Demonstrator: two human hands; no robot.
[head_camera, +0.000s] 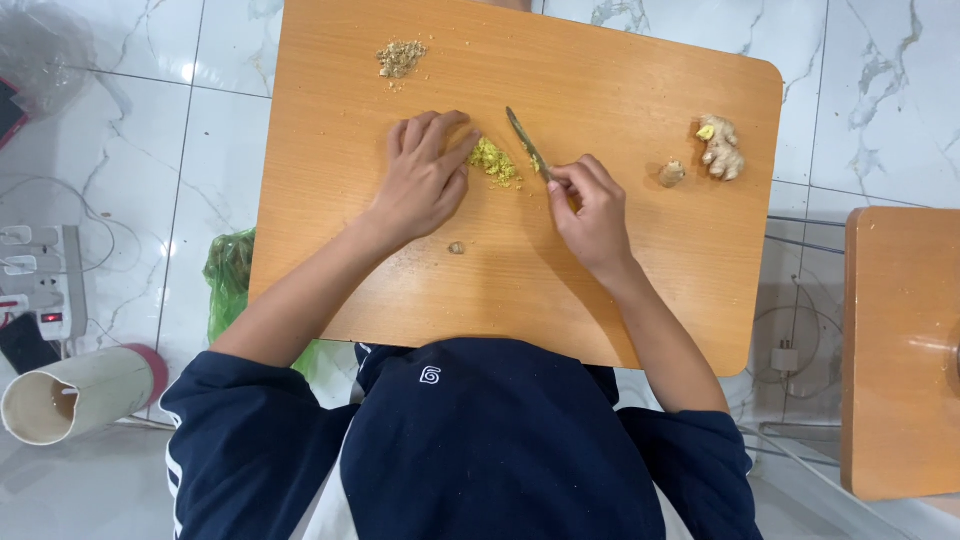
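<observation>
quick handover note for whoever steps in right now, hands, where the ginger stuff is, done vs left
Left hand: flat on the wooden table, fingers against the chopped ginger pile.
Right hand: gripping the small knife, blade at the pile's right edge.
Done: yellow pile minced; peel scraps heaped at the far left.
Left: whole ginger root and a small cut piece lie uncut to the right; one stray bit sits near the left wrist.

Orange wood tabletop (620, 300), minced ginger pile (495, 162), ginger root (720, 147), peel scraps (400, 57), sm. ginger bit (671, 174)
</observation>
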